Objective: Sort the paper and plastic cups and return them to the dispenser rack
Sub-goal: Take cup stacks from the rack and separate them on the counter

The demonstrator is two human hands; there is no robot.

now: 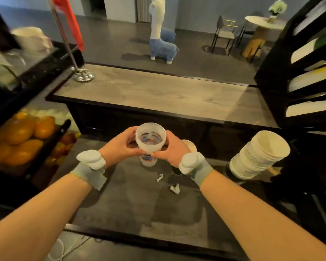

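A translucent plastic cup (150, 142) with red and blue print is held upright above the dark counter, mouth toward me. My left hand (120, 147) grips its left side and my right hand (172, 150) grips its right side. Behind my right hand a paper cup (191, 145) peeks out, mostly hidden. A tilted stack of nested paper cups (258, 155) leans on the counter at the right. The black dispenser rack (297, 76) stands at the far right with white cup stacks in its slanted slots.
Two small crumpled paper scraps (174, 189) lie on the dark counter (135, 200). A tray of oranges (21, 136) sits at the left. A flagpole base (82, 75) stands on the raised wooden ledge (158, 91) beyond.
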